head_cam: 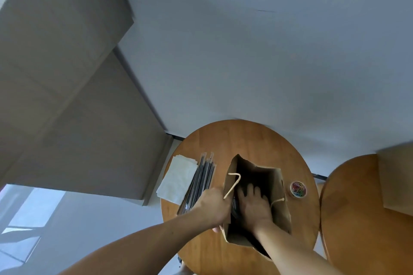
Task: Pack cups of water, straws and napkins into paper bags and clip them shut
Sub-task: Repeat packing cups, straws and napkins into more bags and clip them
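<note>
A brown paper bag (280, 212) stands open on the round wooden table (250, 140). My left hand (212, 204) grips the bag's left rim beside its cream handle (233, 184). My right hand (253, 204) reaches down into the bag's mouth with fingers spread; what lies under it is dark and unclear. To the left of the bag lie a bundle of wrapped straws (201, 181) and a stack of white napkins (176, 177). A small round tub of coloured clips (298, 189) sits to the right of the bag.
A second round wooden table (348, 214) stands at the right, with a cardboard-coloured flat object (395, 176) on it. Grey cabinets (73, 87) fill the left, a white wall is behind.
</note>
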Demonstrator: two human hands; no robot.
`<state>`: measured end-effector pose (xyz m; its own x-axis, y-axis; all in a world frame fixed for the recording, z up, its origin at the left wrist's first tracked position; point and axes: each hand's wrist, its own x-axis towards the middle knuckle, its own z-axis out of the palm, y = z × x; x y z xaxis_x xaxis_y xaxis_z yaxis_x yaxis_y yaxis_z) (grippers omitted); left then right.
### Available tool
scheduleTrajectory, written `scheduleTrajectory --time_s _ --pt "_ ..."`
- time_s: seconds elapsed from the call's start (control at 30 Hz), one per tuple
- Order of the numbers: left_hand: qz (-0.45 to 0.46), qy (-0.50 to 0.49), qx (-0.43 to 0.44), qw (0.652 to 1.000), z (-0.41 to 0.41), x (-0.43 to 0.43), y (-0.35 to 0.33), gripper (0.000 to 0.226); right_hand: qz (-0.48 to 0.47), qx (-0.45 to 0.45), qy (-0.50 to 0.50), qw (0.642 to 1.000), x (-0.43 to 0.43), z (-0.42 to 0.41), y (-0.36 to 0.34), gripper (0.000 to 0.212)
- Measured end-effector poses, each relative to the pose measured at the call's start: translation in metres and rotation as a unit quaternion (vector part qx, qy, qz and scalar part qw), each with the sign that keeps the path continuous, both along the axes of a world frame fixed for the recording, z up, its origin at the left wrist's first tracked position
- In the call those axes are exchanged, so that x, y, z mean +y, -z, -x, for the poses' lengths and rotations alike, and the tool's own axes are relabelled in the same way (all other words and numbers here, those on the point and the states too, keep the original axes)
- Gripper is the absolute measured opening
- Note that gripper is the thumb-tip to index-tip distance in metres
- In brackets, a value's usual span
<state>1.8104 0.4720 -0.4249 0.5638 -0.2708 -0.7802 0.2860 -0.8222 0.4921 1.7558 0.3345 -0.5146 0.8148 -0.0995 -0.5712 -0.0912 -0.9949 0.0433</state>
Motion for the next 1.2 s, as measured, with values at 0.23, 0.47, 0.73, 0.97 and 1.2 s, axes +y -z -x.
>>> scheduleTrajectory --time_s 0.23,0.47,0.73,0.97,1.2 --pt "0.007 0.016 -0.007 1.000 0.000 0.004 -0.003 0.025 -0.019 -0.007 0.054 0.998 -0.008 -0.001 0.004 0.085" --pt "0.041 0.077 0.002 0.996 -0.006 0.008 -0.011 0.028 -0.061 0.027 0.104 0.992 -0.002 -0.011 -0.022 0.074" --pt "0.125 0.224 -0.042 0.966 -0.058 0.012 -0.046 0.076 -0.079 -0.008 0.041 0.996 -0.037 -0.040 -0.175 0.008" --pt "0.127 0.169 -0.189 0.959 -0.116 0.020 -0.081 0.065 -0.122 -0.167 0.105 0.973 -0.021 -0.075 -0.244 0.032" --pt "0.025 0.121 -0.196 0.973 -0.132 0.085 -0.060 0.035 -0.245 -0.160 0.131 0.947 0.059 -0.116 -0.189 0.035"
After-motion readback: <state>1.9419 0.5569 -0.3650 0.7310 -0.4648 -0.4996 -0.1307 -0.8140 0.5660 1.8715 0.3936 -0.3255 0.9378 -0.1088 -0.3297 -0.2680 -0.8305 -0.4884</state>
